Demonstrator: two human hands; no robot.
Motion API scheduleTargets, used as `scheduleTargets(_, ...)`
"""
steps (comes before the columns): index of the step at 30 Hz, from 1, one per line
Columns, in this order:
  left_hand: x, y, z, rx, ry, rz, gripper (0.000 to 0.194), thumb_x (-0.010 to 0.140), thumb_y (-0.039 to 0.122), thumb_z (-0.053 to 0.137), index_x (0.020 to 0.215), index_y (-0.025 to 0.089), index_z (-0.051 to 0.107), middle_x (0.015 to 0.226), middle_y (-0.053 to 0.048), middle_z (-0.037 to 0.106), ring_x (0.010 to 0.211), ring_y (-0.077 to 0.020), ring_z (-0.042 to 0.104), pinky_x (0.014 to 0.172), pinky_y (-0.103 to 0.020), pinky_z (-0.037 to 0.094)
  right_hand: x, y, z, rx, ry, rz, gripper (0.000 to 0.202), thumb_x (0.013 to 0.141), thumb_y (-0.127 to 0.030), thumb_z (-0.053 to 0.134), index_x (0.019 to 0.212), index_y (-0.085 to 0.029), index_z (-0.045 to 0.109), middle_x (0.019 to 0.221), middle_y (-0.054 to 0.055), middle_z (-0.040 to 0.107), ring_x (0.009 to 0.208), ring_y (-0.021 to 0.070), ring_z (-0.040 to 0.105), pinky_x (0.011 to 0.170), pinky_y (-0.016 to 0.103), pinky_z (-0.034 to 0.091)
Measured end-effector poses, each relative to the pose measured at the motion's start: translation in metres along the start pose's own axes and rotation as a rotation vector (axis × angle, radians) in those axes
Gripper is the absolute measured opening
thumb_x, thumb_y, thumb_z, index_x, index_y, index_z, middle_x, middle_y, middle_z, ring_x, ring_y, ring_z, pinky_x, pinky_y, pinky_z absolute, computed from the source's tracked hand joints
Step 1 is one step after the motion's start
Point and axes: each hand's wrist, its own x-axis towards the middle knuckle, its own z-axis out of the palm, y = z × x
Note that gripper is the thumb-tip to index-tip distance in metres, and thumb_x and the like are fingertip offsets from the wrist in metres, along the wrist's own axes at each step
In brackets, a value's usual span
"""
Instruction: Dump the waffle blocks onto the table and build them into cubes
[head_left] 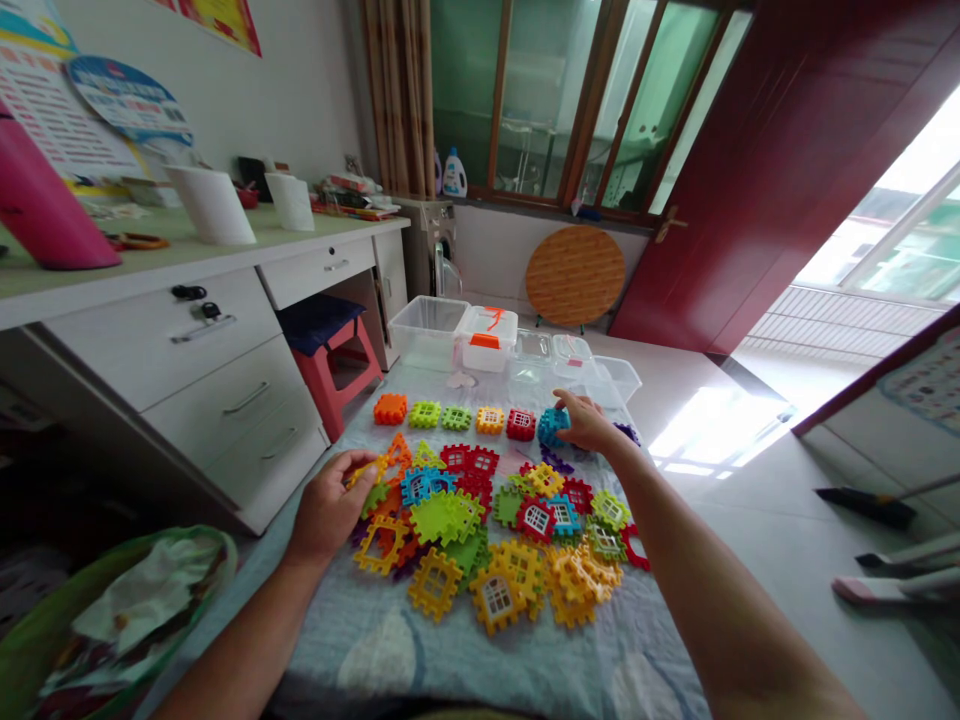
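Note:
My right hand [586, 420] has its fingers curled round a blue block cube [553, 428], at the right part of a row of assembled cubes. In that row also stand an orange cube [390, 409], a yellow cube [490, 420] and a red cube [520, 424], with green ones between. At the left edge of the loose pieces, my left hand [334, 505] pinches a yellow building-block piece [367, 472]. Below the row lies a pile of flat notched pieces, among them a light green piece [442, 517] and a yellow window piece [497, 595]. Purple pieces [556, 461] lie under my right hand.
Clear plastic bins [429, 330] and a lidded box with an orange latch [489, 340] stand at the cloth-covered table's far end. To the left are a white desk [217, 340], a pink stool [334, 365] and a waste basket [217, 545]. A red door [720, 150] stands right.

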Motion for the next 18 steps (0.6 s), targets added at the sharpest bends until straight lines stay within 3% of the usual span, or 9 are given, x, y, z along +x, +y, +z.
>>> scheduleTargets(8,0.000,0.004,-0.001,0.000,-0.004,0.001,0.029,0.079,0.044,0.055,0.090,0.019,0.065,0.089,-0.004,0.070,0.082,-0.0207,0.066,0.084,-0.031,0.052,0.003,0.002,-0.003,-0.003,-0.010,-0.037,0.081,0.067,-0.018,0.066,0.143,-0.018,0.038,0.129,0.011,0.059,0.122,0.0311,0.047,0.100,0.042,0.035)
scheduleTargets(18,0.000,-0.001,0.002,-0.011,0.007,0.010,0.028,0.079,0.042,0.056,0.092,0.019,0.065,0.090,-0.004,0.070,0.084,-0.0205,0.066,0.084,-0.030,0.052,0.001,-0.007,-0.005,-0.016,-0.044,-0.032,0.083,0.066,-0.017,0.069,0.143,-0.017,0.039,0.135,0.014,0.055,0.123,0.0361,0.047,0.100,0.050,0.038)
